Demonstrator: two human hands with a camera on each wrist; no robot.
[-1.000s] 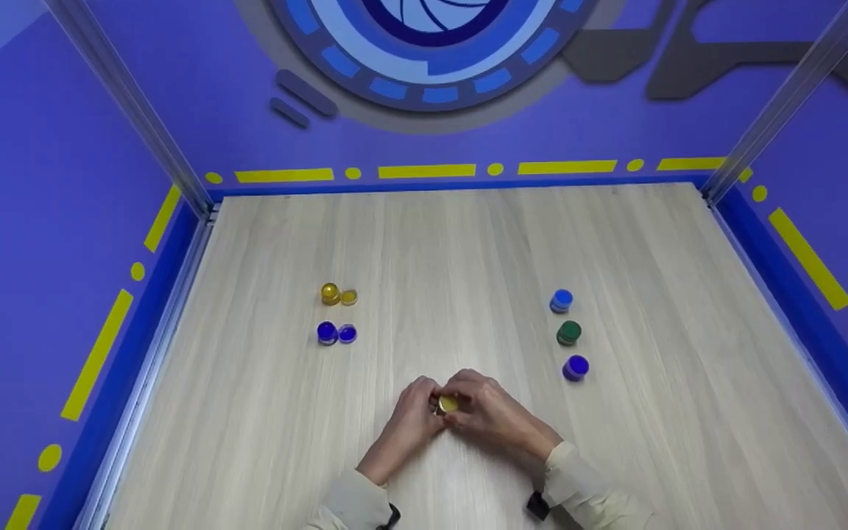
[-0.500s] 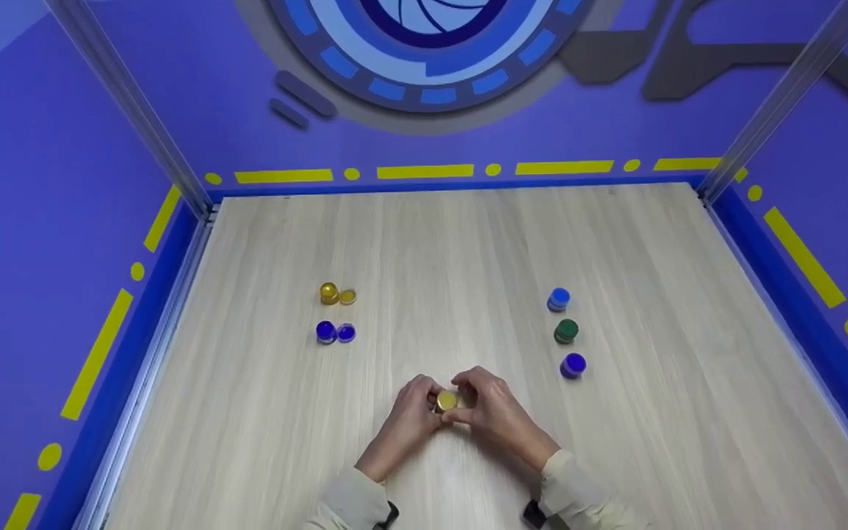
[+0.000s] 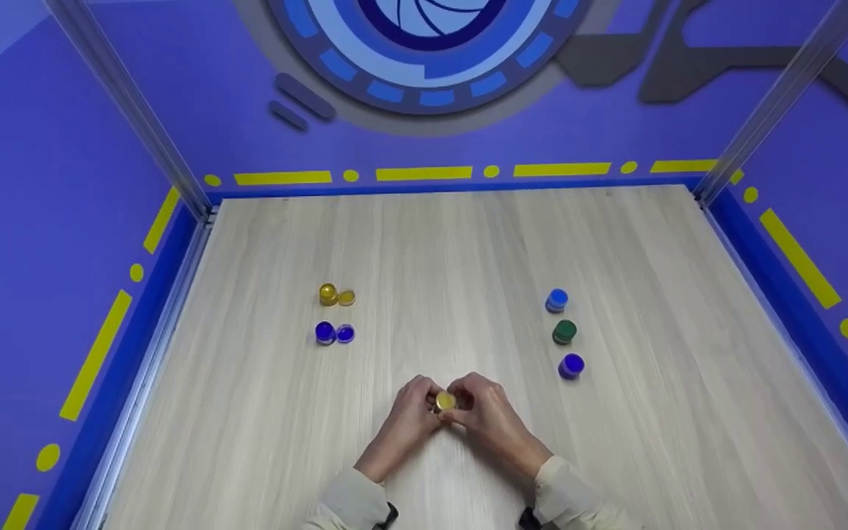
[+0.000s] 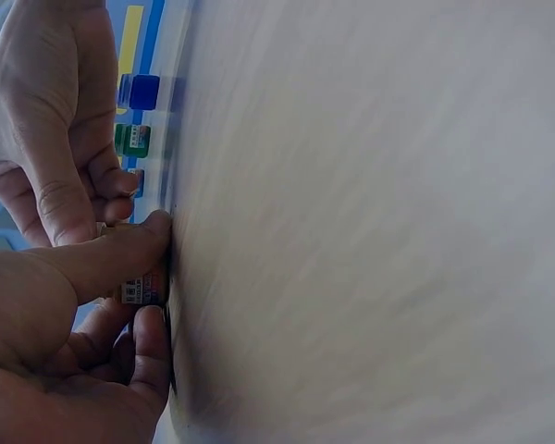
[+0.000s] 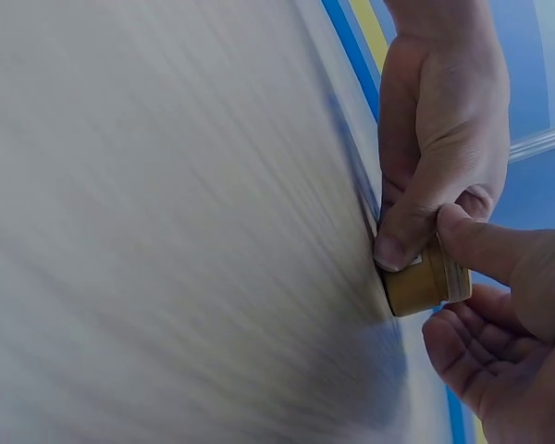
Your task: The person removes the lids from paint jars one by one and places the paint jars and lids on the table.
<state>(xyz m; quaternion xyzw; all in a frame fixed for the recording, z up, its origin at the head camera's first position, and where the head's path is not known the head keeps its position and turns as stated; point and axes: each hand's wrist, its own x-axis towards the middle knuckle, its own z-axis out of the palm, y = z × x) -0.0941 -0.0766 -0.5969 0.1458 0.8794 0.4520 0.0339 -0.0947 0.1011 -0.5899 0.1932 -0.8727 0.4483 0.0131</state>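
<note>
A small yellow paint jar (image 3: 445, 400) is between both hands, close to the near middle of the table. My left hand (image 3: 411, 408) grips its body; the left wrist view shows a printed label on the jar beside the thumb. With thumb and fingers, my right hand (image 3: 489, 406) pinches the lid (image 5: 459, 279), which sits on the jar in the right wrist view. The jar rests at or very near the tabletop, its base partly hidden by fingers.
On the left stand a gold jar (image 3: 327, 294) with a lid (image 3: 347, 297) beside it and a violet-blue jar (image 3: 324, 333) with its lid (image 3: 345, 333). Blue (image 3: 556, 299), green (image 3: 564, 331) and purple (image 3: 571, 366) capped jars line the right. Walls surround the table (image 3: 453, 258).
The right hand's fingers covered the lid a second ago, spread away from it at half a second, and now close around its edge again. The left hand keeps its grip on the jar.
</note>
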